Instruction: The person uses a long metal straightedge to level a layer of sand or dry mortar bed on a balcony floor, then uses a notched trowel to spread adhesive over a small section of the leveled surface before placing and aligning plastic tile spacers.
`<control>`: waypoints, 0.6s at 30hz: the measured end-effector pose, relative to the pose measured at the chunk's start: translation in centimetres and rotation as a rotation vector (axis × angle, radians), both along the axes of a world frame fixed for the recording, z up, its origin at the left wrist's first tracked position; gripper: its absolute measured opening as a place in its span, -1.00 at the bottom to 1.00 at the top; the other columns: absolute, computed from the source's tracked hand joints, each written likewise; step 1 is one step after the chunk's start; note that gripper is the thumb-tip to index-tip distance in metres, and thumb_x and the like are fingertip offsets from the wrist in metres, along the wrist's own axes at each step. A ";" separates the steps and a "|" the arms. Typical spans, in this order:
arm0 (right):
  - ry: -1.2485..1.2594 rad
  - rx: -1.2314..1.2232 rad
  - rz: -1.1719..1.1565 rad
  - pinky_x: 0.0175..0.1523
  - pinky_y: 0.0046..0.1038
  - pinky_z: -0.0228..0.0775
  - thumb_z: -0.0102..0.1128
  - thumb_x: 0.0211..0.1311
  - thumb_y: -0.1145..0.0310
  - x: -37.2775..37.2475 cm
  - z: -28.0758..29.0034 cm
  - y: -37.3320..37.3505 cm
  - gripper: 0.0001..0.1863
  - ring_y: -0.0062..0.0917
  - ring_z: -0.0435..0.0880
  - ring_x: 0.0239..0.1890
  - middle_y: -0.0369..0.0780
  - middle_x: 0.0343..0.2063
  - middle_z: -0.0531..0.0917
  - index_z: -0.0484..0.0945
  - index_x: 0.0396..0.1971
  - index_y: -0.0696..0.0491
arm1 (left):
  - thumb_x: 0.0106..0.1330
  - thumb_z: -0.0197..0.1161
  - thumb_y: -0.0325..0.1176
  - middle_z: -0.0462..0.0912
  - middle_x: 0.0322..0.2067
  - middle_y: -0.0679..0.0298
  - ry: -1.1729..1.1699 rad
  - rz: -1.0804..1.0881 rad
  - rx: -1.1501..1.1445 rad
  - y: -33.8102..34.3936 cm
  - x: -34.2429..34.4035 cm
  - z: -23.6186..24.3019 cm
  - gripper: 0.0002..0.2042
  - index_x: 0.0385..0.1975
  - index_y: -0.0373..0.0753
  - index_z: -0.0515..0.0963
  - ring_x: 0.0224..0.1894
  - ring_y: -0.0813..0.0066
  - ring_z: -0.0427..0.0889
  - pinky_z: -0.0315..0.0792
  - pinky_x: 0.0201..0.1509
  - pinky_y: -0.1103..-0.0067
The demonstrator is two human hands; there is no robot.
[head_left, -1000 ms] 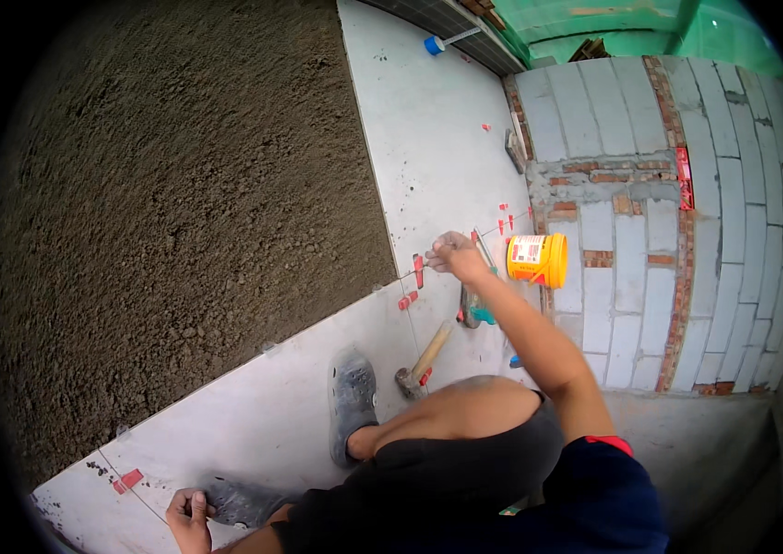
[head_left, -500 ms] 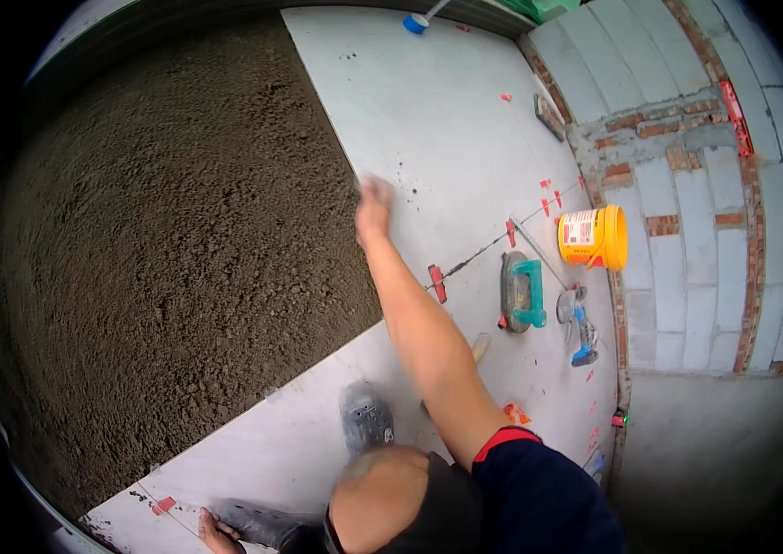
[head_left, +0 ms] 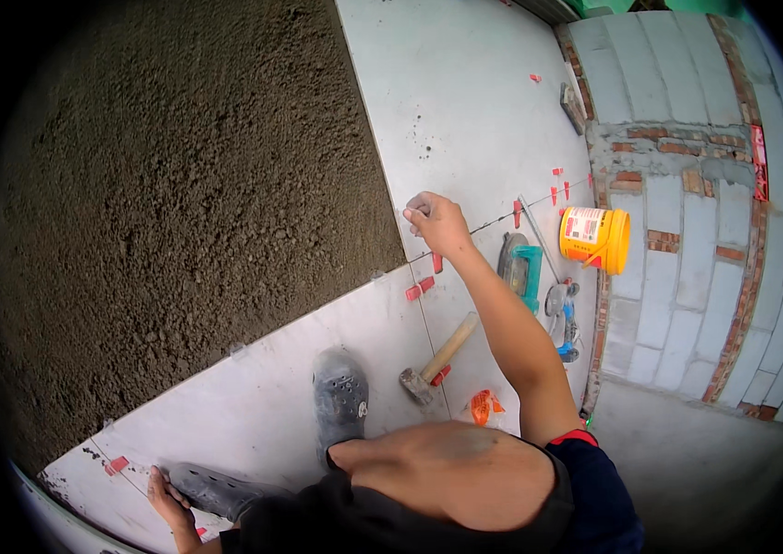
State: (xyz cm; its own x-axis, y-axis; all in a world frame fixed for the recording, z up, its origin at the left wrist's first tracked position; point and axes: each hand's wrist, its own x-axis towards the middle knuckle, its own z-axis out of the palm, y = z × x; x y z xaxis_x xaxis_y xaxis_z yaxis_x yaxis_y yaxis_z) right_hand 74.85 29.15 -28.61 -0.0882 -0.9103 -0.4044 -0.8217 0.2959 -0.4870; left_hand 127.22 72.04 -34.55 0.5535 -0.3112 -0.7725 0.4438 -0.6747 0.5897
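My right hand [head_left: 437,224] hovers over the pale floor tile [head_left: 465,102], close to the corner where the tiles meet the grey-brown mortar bed [head_left: 197,175]. Its fingers are curled together; whatever lies inside them, if anything, is hidden. Below that hand are red tile-levelling wedges [head_left: 420,289] at the joint. At lower left, my left hand [head_left: 168,499] is down by the tile beside my grey clog [head_left: 211,489], fingers extended and thumb apart. Another red wedge [head_left: 116,465] sits near it on the joint.
A mallet [head_left: 437,360] with a wooden handle lies right of my other clog [head_left: 340,397]. Farther right are a teal-handled tile tool [head_left: 522,268], a blue-and-grey tool [head_left: 562,319] and a yellow bucket [head_left: 594,240]. A block wall [head_left: 677,240] bounds the right side.
My right hand has left the mortar-side tile edge and come nearer and to the right, its fingers now curled. The view has shifted, bringing the mallet into plain sight.
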 end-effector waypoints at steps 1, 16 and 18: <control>0.016 0.009 0.004 -0.43 -0.48 0.40 0.19 0.20 0.41 -0.1 -0.3 0.6 -0.86 -0.60 0.60 -0.58 -0.22 -0.67 0.61 0.57 -0.40 0.19 | 0.40 0.09 -0.07 0.16 -0.90 0.45 0.001 -0.022 0.017 -0.2 0.1 0.0 -0.63 -0.61 -0.15 0.35 -0.94 0.66 0.04 -0.09 -0.89 0.66; 0.529 -0.118 0.285 -0.19 -0.15 0.49 0.23 0.09 0.40 1.5 -3.2 1.9 -0.84 -0.04 0.64 -0.34 0.03 -0.45 0.64 0.52 -0.48 0.20 | 0.40 0.09 -0.06 0.15 -0.89 0.47 -0.024 0.023 0.029 -0.2 -0.3 0.6 -0.64 -0.57 -0.16 0.39 -0.94 0.68 0.04 -0.11 -0.89 0.67; 0.573 -0.130 0.333 -0.19 -0.14 0.50 0.22 0.08 0.40 2.0 -3.3 1.8 -0.83 -0.03 0.64 -0.35 0.04 -0.45 0.63 0.50 -0.47 0.21 | 0.40 0.09 -0.05 0.15 -0.89 0.47 -0.018 0.029 0.032 -0.2 0.0 0.9 -0.64 -0.56 -0.17 0.40 -0.94 0.68 0.04 -0.11 -0.90 0.67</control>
State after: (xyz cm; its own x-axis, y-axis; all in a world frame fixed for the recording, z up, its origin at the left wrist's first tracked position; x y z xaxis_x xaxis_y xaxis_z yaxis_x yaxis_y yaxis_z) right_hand 76.84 30.90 -31.90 0.0376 -0.9641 -0.2628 -0.9981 -0.0493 0.0381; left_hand 127.20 71.87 -33.64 0.5759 -0.2700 -0.7716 0.4533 -0.6800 0.5763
